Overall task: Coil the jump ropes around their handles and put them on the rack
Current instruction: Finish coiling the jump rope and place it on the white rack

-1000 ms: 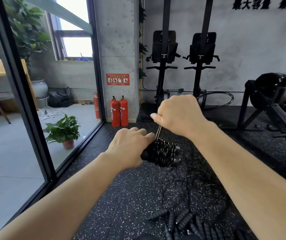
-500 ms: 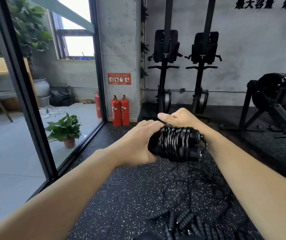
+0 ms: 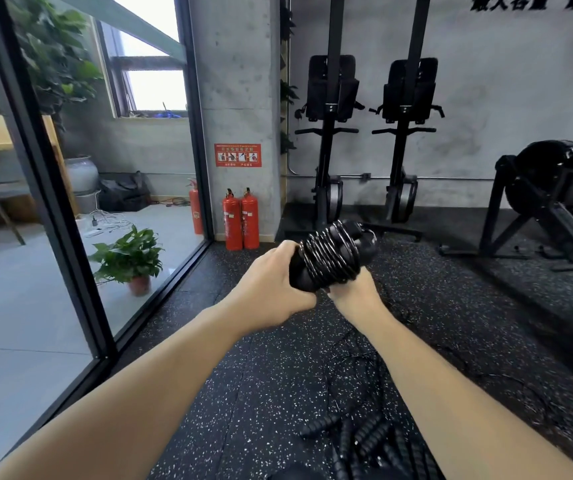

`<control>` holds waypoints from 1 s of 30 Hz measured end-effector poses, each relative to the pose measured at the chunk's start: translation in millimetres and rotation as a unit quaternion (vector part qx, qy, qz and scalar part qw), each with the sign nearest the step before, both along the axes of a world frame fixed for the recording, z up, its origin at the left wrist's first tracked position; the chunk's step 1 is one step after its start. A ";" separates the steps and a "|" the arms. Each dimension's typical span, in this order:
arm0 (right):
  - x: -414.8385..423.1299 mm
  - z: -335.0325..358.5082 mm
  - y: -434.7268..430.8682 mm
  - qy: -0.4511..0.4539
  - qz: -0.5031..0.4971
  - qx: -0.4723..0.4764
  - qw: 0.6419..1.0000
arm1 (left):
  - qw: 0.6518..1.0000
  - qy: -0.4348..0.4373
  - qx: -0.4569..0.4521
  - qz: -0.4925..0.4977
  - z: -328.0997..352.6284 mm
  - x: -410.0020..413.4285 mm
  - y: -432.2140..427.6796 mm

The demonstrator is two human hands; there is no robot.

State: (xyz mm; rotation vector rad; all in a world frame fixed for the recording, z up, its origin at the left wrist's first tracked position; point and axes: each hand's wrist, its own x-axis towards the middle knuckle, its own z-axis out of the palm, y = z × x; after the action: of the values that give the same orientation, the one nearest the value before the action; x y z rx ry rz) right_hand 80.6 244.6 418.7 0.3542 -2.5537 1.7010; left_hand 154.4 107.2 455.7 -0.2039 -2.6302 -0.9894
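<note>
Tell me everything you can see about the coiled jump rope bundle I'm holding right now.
The jump rope bundle is black: two ribbed handles lying side by side, bound by many tight turns of thin, glossy cord. It is held in the air above the speckled floor, tilted with its far end higher and to the right. The left hand grips its lower near end; the right hand supports it from below. The handles look like rubber or foam, the cord like coated wire.

You are standing in a gym: speckled black rubber flooring (image 3: 250, 393), two upright rowing machines (image 3: 330, 140) stored against a concrete wall (image 3: 506, 98), another black exercise machine (image 3: 551, 188) to your right, and red fire extinguishers (image 3: 241, 220) beside a glass partition (image 3: 80, 237).
</note>
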 end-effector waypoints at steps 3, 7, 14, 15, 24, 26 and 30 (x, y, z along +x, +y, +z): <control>3.3 -7.2 1.3 0.056 -0.003 0.121 0.991 | 0.998 0.005 0.041 0.054 2.4 -5.5 -5.1; 19.1 1.2 -0.2 0.090 0.018 0.193 0.977 | 0.993 -0.001 0.034 0.114 2.5 -11.9 -15.2; 45.2 16.3 -5.3 0.157 0.056 0.357 0.919 | 0.979 -0.007 -0.036 0.201 -5.0 -15.9 -28.0; 48.5 18.4 -5.8 0.170 0.053 0.376 0.909 | 0.976 -0.006 -0.042 0.212 -5.7 -16.0 -28.5; 81.8 46.2 -6.1 0.261 0.047 0.418 0.869 | 0.956 -0.018 -0.138 0.259 -4.9 -12.7 -30.9; 82.5 56.1 -8.9 0.268 0.059 0.419 0.866 | 0.949 -0.027 -0.193 0.248 -3.6 -11.3 -26.9; 73.6 84.8 -9.8 0.258 0.105 0.451 0.848 | 0.926 -0.020 -0.326 0.191 -3.0 -4.3 -21.3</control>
State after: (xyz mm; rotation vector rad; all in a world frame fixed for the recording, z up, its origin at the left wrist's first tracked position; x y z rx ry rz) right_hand 154.3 234.8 503.4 0.9837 -2.7086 0.1970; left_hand 150.1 86.0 452.7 0.1830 -2.7858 0.0241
